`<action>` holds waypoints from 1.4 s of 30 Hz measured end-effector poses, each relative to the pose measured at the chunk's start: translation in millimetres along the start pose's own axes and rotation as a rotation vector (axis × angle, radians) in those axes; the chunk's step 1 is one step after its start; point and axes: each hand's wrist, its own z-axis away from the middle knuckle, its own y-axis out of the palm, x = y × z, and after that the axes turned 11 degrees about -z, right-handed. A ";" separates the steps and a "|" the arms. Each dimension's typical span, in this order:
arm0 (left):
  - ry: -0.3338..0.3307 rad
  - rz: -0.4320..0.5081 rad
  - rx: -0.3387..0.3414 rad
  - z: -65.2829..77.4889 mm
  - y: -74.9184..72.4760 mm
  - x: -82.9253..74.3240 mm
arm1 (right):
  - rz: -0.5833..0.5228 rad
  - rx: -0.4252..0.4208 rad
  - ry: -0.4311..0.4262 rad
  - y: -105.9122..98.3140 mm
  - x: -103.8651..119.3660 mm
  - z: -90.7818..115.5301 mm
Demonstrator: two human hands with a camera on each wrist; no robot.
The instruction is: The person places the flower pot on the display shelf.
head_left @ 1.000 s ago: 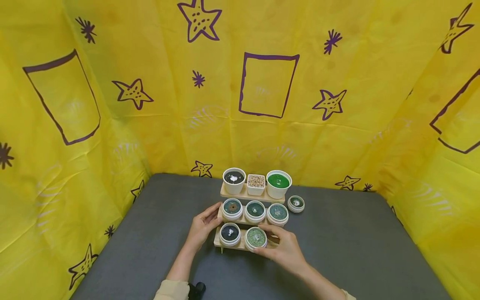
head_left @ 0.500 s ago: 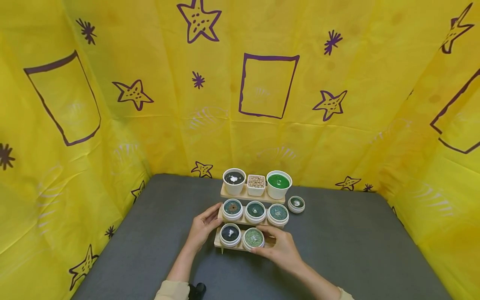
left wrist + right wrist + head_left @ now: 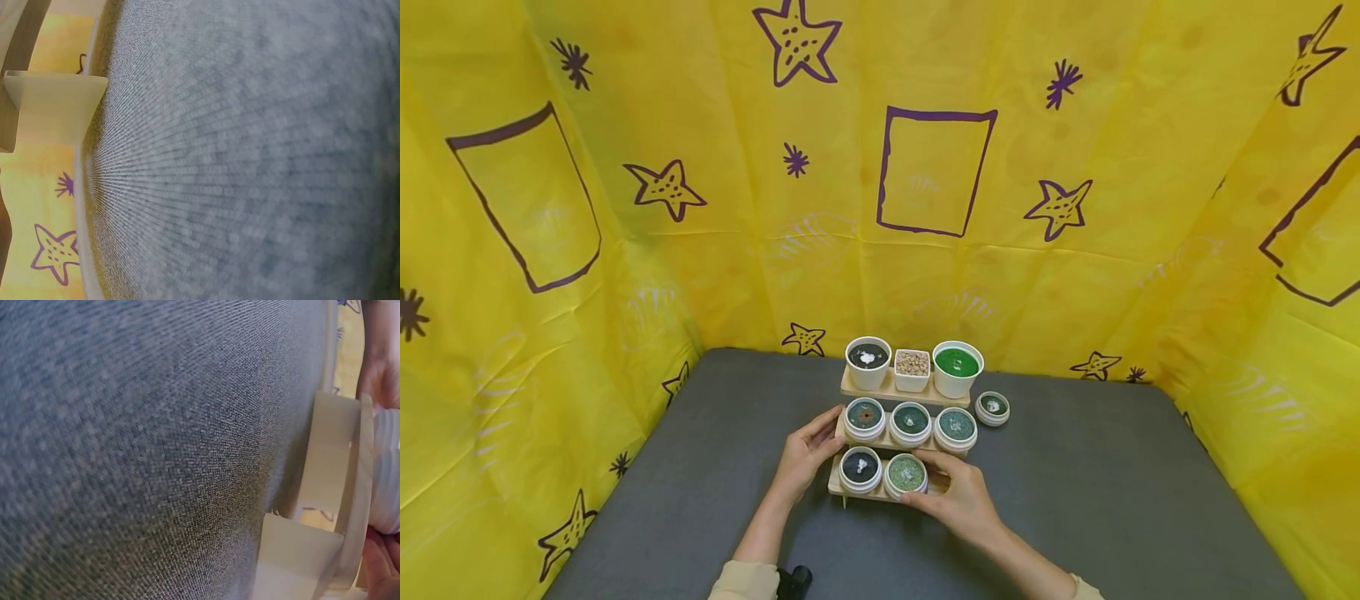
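Note:
A three-step wooden stand (image 3: 942, 485) stands on the dark grey table and bears several white pots. At its left end my left hand (image 3: 802, 454) grips the edge of the middle step, thumb in front and fingers behind. My right hand (image 3: 962, 493) pinches a small round white pot with speckled pale-green filling (image 3: 906, 473) on the lowest step. Left of it sits a pot with near-black filling and a white patch (image 3: 860, 467). In the right wrist view the pot's ribbed side (image 3: 386, 469) shows above the step's wooden edge (image 3: 356, 506), fingers touching it.
Teal-filled pots (image 3: 911, 421) line the middle step. The top step holds a dark-filled cup (image 3: 868, 367), a square cup of tan bits (image 3: 912, 372) and a green-filled cup (image 3: 957, 371). A loose pot (image 3: 992, 408) stands right of the stand. Yellow cloth (image 3: 865, 275) surrounds the table.
The pale-green pot has slid slightly left along the lowest step, closer to the dark pot, with my right hand moving along. My left hand has stayed on the stand.

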 end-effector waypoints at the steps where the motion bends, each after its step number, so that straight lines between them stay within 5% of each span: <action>1: 0.001 0.001 0.000 0.0 0.0 0.0 | 0.006 -0.002 -0.007 0.1 0.0 0.1; 23: 0.003 -0.011 -0.005 0.7 -0.9 0.9 | 0.141 -0.083 -0.086 -1.7 -0.7 4.5; 42: -0.011 -0.029 -0.012 1.6 -1.0 -0.1 | -0.177 -0.093 -0.256 -30.9 47.1 3.3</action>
